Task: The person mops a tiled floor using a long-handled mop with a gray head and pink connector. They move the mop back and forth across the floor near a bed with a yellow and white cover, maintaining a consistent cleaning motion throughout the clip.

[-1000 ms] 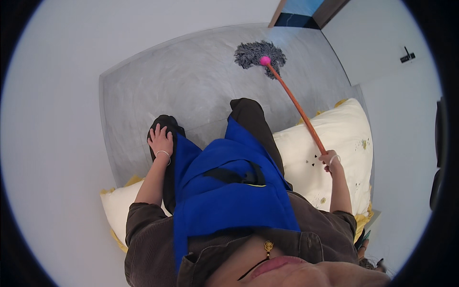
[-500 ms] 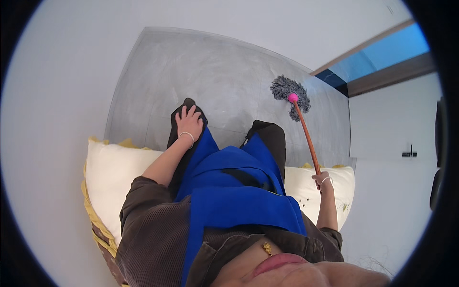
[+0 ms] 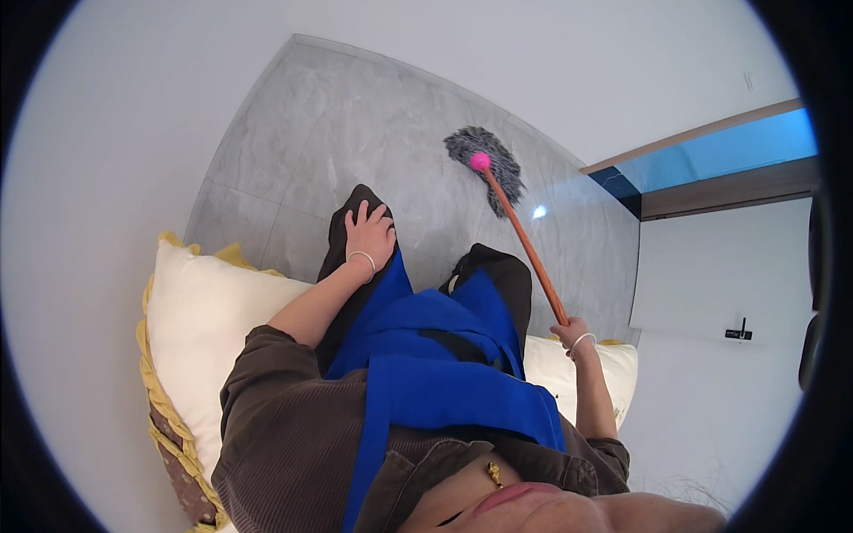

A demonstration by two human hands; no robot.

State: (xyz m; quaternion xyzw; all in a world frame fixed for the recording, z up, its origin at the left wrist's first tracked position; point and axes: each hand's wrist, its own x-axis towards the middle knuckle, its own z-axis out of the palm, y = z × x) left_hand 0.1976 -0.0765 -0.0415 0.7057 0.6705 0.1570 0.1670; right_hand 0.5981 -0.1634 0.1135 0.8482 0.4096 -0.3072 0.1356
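Note:
My right hand is closed round the near end of a mop's orange-brown handle. The mop slants away to the far left, with a pink knob where the handle meets its grey string head. That head rests on the grey tiled floor, its strands fanned out. On my left knee, over dark trousers, my left hand lies flat with its fingers spread, holding nothing. A blue apron covers my lap.
Cream cushions with yellow frilled edges lie beside me, one at the left and one at the right. White walls bound the floor. A doorway with a brown frame stands at the far right, showing a blue surface.
The mop head has swept left across the floor, and its handle now leans more to the left. My right hand has shifted slightly left with it. My left hand stays on the knee.

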